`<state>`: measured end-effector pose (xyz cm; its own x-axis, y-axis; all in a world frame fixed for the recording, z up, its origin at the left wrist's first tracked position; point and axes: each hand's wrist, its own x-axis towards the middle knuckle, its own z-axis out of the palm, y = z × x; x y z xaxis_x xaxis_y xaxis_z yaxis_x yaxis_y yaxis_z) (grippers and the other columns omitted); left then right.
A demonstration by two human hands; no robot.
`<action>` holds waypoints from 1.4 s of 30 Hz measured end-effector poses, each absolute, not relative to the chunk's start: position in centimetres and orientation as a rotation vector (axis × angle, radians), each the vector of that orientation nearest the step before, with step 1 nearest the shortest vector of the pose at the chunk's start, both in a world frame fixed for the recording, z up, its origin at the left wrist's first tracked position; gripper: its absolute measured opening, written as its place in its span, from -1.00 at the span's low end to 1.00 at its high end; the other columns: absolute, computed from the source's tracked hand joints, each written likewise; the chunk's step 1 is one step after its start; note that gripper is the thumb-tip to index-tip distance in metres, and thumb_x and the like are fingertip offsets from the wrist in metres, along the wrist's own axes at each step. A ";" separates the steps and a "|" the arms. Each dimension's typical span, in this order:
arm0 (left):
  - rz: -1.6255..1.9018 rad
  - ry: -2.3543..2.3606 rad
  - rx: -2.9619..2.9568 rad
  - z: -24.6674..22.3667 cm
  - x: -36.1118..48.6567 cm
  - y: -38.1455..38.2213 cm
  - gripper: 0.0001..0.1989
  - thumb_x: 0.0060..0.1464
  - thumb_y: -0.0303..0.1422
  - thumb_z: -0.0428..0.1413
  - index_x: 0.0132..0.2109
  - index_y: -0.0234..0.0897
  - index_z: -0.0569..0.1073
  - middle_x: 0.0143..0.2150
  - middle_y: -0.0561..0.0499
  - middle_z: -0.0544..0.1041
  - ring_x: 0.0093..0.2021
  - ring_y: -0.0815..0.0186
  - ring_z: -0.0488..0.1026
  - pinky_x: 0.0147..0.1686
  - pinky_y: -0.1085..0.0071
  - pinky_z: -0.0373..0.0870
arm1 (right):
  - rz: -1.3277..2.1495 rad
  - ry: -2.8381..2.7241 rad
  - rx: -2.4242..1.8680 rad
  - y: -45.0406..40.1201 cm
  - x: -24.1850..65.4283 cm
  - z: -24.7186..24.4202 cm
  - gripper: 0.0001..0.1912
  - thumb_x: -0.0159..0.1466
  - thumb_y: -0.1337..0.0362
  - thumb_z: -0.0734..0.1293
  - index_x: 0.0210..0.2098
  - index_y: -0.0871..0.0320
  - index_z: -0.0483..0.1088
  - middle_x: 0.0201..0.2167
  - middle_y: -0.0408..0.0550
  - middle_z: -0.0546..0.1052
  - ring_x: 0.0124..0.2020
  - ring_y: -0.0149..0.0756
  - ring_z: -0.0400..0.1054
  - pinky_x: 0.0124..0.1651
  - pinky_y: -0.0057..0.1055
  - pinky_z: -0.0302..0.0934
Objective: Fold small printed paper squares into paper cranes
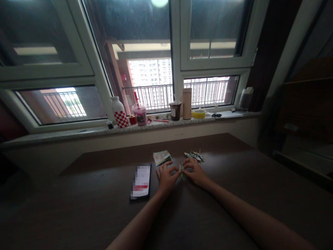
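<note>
Between my two hands is a small piece of folded patterned paper [181, 176], greenish and white. My left hand [166, 176] pinches it from the left with thumb and forefinger. From the right, my right hand [195, 172] pinches the same piece, its fingers curled. Just beyond my left hand lies a stack of printed paper sheets [161, 157]. A small heap of folded paper pieces [194, 156] rests beyond my right hand. The exact shape of the held piece is partly hidden by my fingertips.
A phone [141, 182] with a lit screen lies left of my left hand on the dark table [104, 215]. Along the windowsill [156, 125] stand a checked bottle [119, 113], a pink drink cup [140, 114], a dark cup [175, 111], a tan flask [187, 104] and yellow tape [198, 114].
</note>
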<state>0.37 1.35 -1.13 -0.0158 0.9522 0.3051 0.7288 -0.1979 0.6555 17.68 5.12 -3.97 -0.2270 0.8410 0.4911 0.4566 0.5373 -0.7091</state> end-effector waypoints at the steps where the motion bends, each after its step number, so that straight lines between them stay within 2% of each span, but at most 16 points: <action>1: 1.039 1.759 1.972 -1.1 0.3 1.4 -0.90 0.03 -0.21 0.22 -0.31 -0.05 0.61 0.13 0.02 0.43 0.22 0.07 0.21 0.26 -0.03 -0.05 | 0.525 -1.862 -1.064 5.1 17.8 -4.0 -0.83 0.17 0.15 0.41 -0.42 0.13 0.52 -0.16 0.01 0.45 0.02 -0.15 0.26 0.17 -0.12 0.07; 8: 1.075 1.740 1.985 -0.6 0.2 1.0 -0.94 -0.01 -0.27 0.25 -0.34 -0.08 0.61 0.15 0.03 0.42 0.21 0.09 0.23 0.23 0.06 0.05 | 0.516 -1.872 -1.036 4.9 18.3 -3.7 -0.80 0.15 0.10 0.44 -0.42 0.10 0.54 -0.18 -0.01 0.44 0.00 -0.15 0.26 0.16 -0.12 0.06; 15: 1.132 1.703 1.966 -0.2 0.4 0.9 -0.98 -0.03 -0.31 0.26 -0.39 -0.10 0.61 0.18 0.06 0.37 0.22 0.12 0.22 0.25 0.10 0.06 | 0.438 -1.902 -1.031 4.3 17.6 -3.0 -0.83 0.17 0.12 0.44 -0.42 0.08 0.58 -0.16 0.00 0.43 0.05 -0.11 0.22 0.19 -0.08 0.02; 24: 1.294 1.606 1.913 -0.7 -0.2 1.3 -0.95 -0.07 -0.29 0.30 -0.38 -0.11 0.63 0.10 0.01 0.38 0.17 0.14 0.27 0.25 0.16 0.11 | 0.430 -1.838 -1.115 4.8 18.1 -3.5 -0.86 0.15 0.12 0.46 -0.39 0.02 0.60 -0.19 0.00 0.45 0.01 -0.10 0.24 0.19 -0.08 0.05; 30: 1.337 1.595 1.889 -1.1 -0.2 1.4 -0.95 -0.04 -0.29 0.29 -0.38 -0.13 0.63 0.09 0.00 0.39 0.17 0.13 0.28 0.24 0.15 0.13 | 0.512 -1.811 -1.115 4.7 18.2 -3.5 -0.84 0.15 0.11 0.44 -0.33 0.03 0.60 -0.11 0.00 0.45 0.07 -0.09 0.22 0.23 -0.09 0.01; 42: 1.224 1.639 2.000 -0.5 0.4 1.0 -0.98 -0.03 -0.34 0.27 -0.38 -0.14 0.62 0.13 -0.01 0.39 0.19 0.11 0.25 0.25 0.10 0.11 | 0.477 -1.812 -1.069 4.1 17.7 -3.3 -0.78 0.16 0.06 0.43 -0.41 0.07 0.59 -0.13 0.02 0.42 0.05 -0.10 0.24 0.21 -0.10 0.04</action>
